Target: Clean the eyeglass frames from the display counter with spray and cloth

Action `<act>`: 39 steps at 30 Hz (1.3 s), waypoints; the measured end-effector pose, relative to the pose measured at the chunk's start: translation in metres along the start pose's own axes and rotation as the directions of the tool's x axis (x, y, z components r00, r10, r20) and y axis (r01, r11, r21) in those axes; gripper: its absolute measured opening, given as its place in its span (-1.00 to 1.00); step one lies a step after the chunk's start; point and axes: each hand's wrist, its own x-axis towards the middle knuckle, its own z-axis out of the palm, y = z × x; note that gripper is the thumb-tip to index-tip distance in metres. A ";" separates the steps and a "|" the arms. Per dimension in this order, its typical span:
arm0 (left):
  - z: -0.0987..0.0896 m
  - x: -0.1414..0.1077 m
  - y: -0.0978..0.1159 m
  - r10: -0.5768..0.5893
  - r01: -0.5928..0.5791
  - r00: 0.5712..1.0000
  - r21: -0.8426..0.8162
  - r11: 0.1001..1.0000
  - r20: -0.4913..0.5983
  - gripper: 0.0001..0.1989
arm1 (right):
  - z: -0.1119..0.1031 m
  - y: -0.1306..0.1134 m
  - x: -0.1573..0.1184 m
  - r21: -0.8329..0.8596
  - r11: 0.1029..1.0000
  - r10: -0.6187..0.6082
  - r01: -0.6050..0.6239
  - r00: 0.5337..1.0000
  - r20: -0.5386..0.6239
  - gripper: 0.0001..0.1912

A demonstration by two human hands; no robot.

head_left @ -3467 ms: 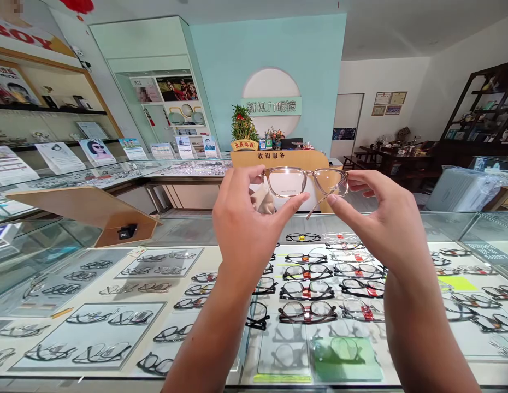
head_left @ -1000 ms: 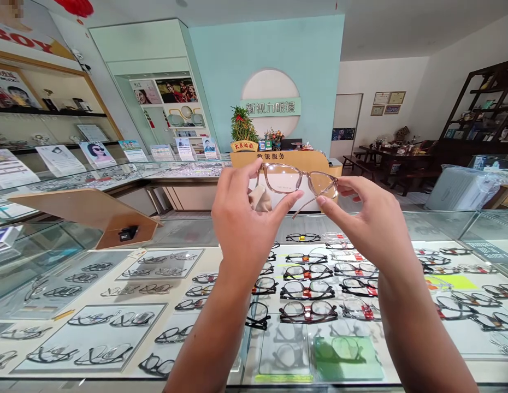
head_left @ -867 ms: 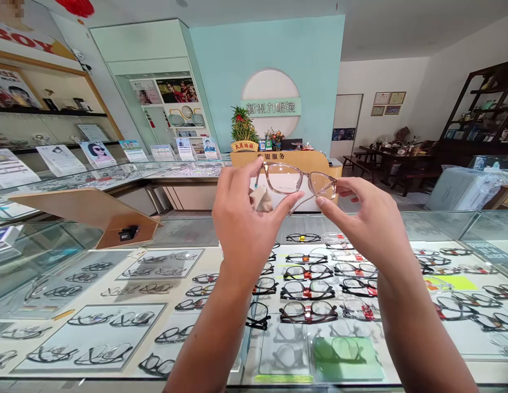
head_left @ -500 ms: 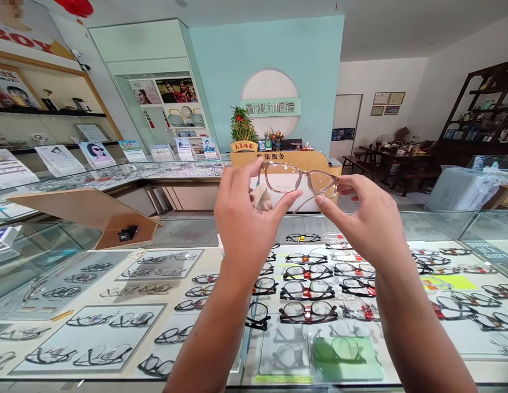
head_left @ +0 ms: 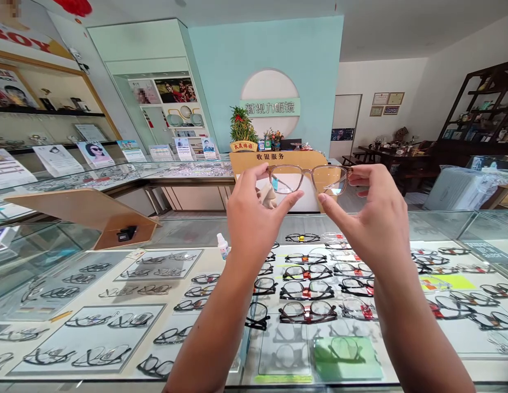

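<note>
Held up in front of me is a pair of eyeglasses (head_left: pixel 307 170) with a thin, translucent brownish frame and clear lenses. My left hand (head_left: pixel 254 210) pinches its left end between thumb and fingers, and a crumpled beige cloth (head_left: pixel 267 195) is tucked in that same palm. At the other end, my right hand (head_left: pixel 371 210) grips the right rim and hinge, thumb below the lens. The glasses are nearly level, above the glass display counter. A small white bottle (head_left: pixel 222 245) stands on the counter just left of my left forearm.
Below my hands, the glass counter (head_left: pixel 184 374) shows rows of eyeglasses (head_left: pixel 307 290) and a green pad (head_left: pixel 347 357). A slanted wooden board (head_left: pixel 86 210) stands at left. Beyond are a cashier desk (head_left: pixel 293 156), a wrapped silver case (head_left: pixel 456 188) and dark wooden furniture (head_left: pixel 385 155).
The eyeglasses have moved slightly right and turned from tilted to nearly level, facing me more squarely. Both hands shifted a little right, and the white bottle has come into fuller view.
</note>
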 end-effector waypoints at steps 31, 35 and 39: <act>0.013 -0.006 -0.003 -0.016 0.013 0.999 -0.100 0.995 -0.029 -0.28 | -0.010 -0.002 -0.003 0.208 0.978 0.003 -0.023 0.996 0.094 -0.42; 0.014 -0.007 -0.003 -0.004 0.000 0.999 -0.079 0.997 -0.050 -0.25 | -0.012 -0.001 -0.002 0.256 0.965 0.021 -0.052 0.992 0.121 -0.40; 0.012 -0.007 -0.002 0.021 -0.026 0.997 -0.084 0.996 -0.069 -0.23 | -0.010 0.004 0.001 0.311 0.947 0.047 -0.086 0.991 0.129 -0.53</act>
